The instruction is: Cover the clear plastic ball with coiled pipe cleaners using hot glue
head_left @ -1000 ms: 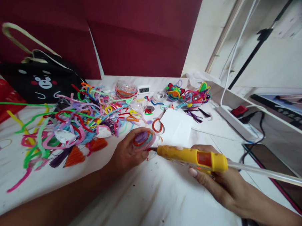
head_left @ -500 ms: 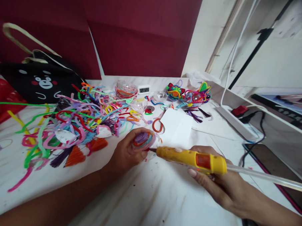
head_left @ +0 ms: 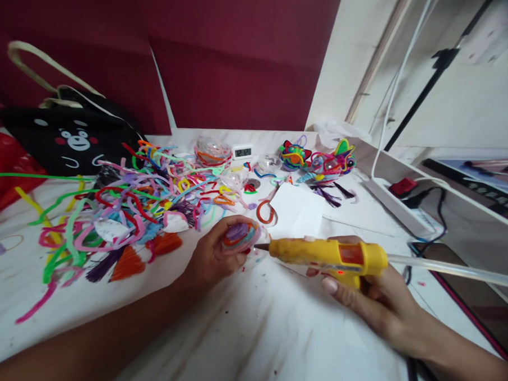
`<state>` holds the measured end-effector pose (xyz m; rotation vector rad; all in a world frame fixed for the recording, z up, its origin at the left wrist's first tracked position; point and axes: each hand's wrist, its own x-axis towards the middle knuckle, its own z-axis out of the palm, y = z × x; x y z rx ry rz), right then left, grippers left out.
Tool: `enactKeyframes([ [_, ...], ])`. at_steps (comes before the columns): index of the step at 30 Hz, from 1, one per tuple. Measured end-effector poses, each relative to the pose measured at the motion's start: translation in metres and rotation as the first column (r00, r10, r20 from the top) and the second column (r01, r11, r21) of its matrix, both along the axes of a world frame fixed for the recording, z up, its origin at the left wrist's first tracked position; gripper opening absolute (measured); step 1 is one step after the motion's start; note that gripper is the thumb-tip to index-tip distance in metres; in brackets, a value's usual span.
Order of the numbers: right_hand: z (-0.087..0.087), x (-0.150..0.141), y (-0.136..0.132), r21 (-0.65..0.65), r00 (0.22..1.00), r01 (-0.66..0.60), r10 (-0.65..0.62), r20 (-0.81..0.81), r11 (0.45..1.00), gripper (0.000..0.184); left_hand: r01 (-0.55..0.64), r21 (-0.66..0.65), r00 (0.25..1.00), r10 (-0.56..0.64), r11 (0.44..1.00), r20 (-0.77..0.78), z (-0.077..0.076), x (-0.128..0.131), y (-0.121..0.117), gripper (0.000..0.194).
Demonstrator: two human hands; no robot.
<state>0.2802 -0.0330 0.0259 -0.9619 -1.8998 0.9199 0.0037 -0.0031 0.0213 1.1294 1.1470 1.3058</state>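
Observation:
Wrapped around a small clear ball [head_left: 238, 237] decorated with purple, blue and orange pipe cleaner, my left hand [head_left: 212, 254] is closed above the table. My right hand [head_left: 380, 303] grips a yellow hot glue gun [head_left: 316, 255], its red light lit and a clear glue stick [head_left: 455, 270] sticking out of the back. The gun's dark nozzle points left, close to the ball's lower right side; whether they touch I cannot tell. Behind the gun lies a sheet of white paper [head_left: 299, 211], and a brown-orange pipe cleaner loop [head_left: 265, 211] rests by its left edge.
A heap of colourful pipe cleaners [head_left: 124, 207] with tassels covers the left. Behind stand a black bag [head_left: 72, 136], a small digital clock [head_left: 241, 151] and finished-looking pipe cleaner figures [head_left: 294, 156]. On the right are a power strip [head_left: 406, 206] with cables and a phone [head_left: 473, 299].
The glue gun has shifted slightly right and turned more level, its nozzle a little farther from the ball. My left hand and the ball have stayed nearly in place.

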Motion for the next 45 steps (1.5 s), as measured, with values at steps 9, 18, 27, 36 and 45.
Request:
enactKeyframes([
  [9, 0.004, 0.001, 0.012, -0.466, 0.953, 0.177, -0.270, -0.140, 0.867, 0.044, 0.049, 0.128, 0.988, -0.029, 0.991, -0.152, -0.015, -0.013, 0.003, 0.048],
  [18, 0.014, -0.004, 0.032, -0.565, 0.948, 0.206, -0.307, -0.088, 0.799, 0.055, 0.082, 0.237, 0.975, -0.029, 0.968, -0.220, -0.030, -0.022, 0.008, 0.046],
  [27, 0.001, 0.006, 0.044, -0.334, 0.897, 0.348, -0.208, 0.389, 0.876, 0.043, 0.117, 0.231, 0.979, -0.073, 0.966, -0.191, -0.032, -0.022, 0.007, 0.046],
  [36, 0.007, 0.012, 0.043, 0.056, 0.793, 0.375, -0.352, 0.497, 0.925, 0.037, 0.139, 0.231, 0.959, -0.073, 0.963, -0.274, -0.031, -0.017, -0.001, 0.051],
  [45, 0.019, -0.055, 0.013, -0.610, 0.954, -0.124, -0.074, -0.289, 0.783, 0.067, 0.142, 0.391, 0.931, 0.012, 0.909, -0.364, -0.012, -0.011, -0.014, 0.044],
])
